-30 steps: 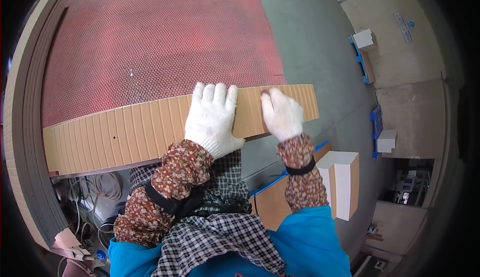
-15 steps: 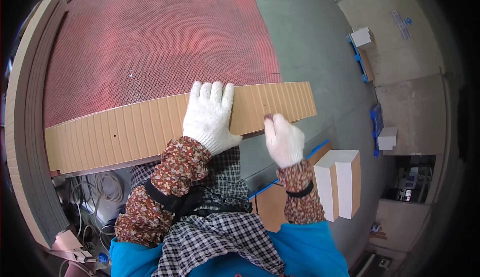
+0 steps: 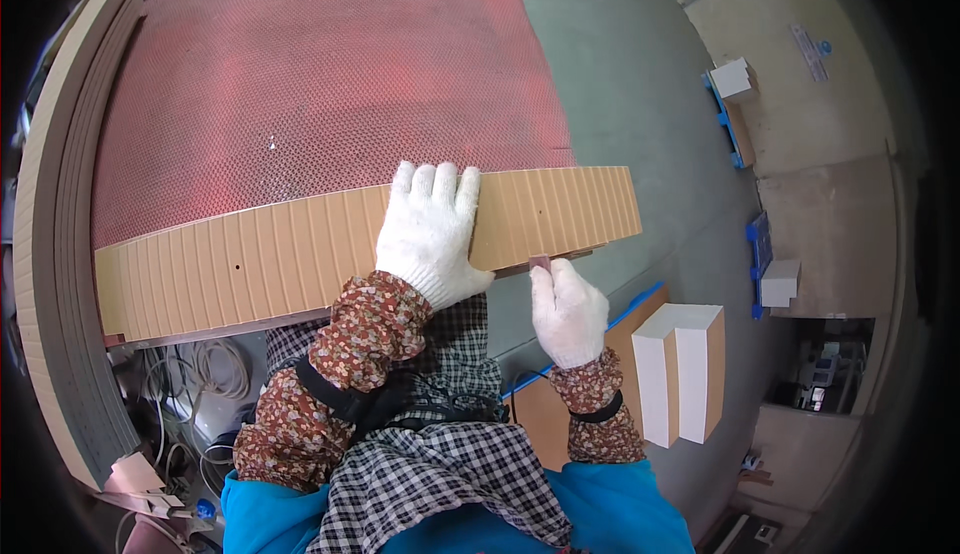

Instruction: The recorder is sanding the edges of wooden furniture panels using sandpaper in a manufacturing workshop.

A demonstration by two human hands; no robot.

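Observation:
A long tan board (image 3: pixel 300 259) with evenly spaced cross grooves and small dark holes lies across the near side of the red mesh-patterned surface. My left hand (image 3: pixel 428 229), in a white knit glove, rests flat on it right of the middle, with the fingers pointing away from me. At the board's near edge, my gloved right hand (image 3: pixel 570 319) is closed on a small, flat, reddish-brown piece (image 3: pixel 540 262). That piece is at the edge, mostly covered by my fingers; I cannot tell whether it touches the board.
Similar grooved boards (image 3: pixel 75 154) are stacked along the left. Coiled cables (image 3: pixel 215 369) lie below the near edge. White-and-tan stacks (image 3: pixel 685 369) stand low on the right, with blue pallets (image 3: pixel 725 119) and boxes along the wall farther right. Grey floor (image 3: pixel 620 74) runs beside the red surface.
My right hand has moved down toward me, bringing the small reddish-brown piece from over the board to its near edge. My left hand stays flat on the board.

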